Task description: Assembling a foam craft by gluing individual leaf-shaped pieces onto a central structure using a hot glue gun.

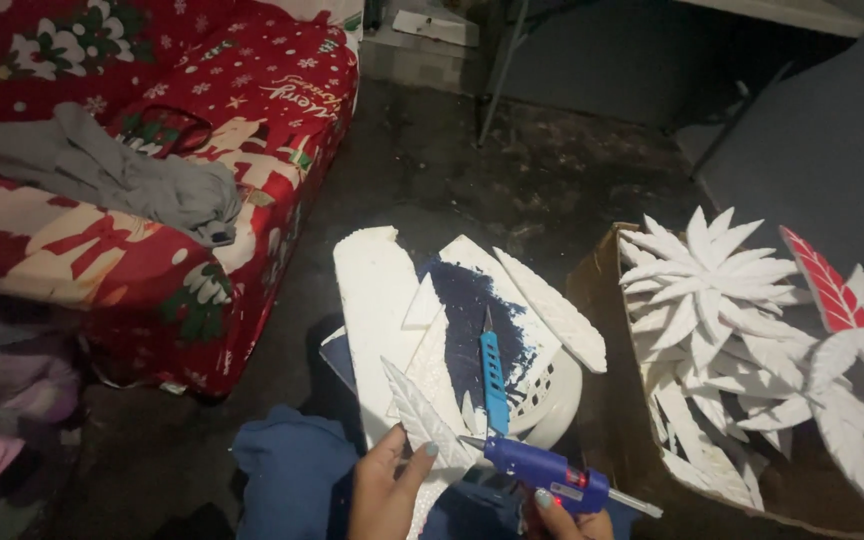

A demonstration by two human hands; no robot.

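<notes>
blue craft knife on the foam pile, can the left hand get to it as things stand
Probably not freely: the left hand already holds a white foam leaf. The blue craft knife lies uncovered on the foam pieces just beyond, so nothing blocks the path; the hand is simply occupied.

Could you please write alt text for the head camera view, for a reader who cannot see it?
A person's right hand aims a blue glue gun at a white foam leaf held in the left hand. Foam pieces and a blue craft knife lie ahead; a cardboard box of white foam flowers stands right.
</notes>
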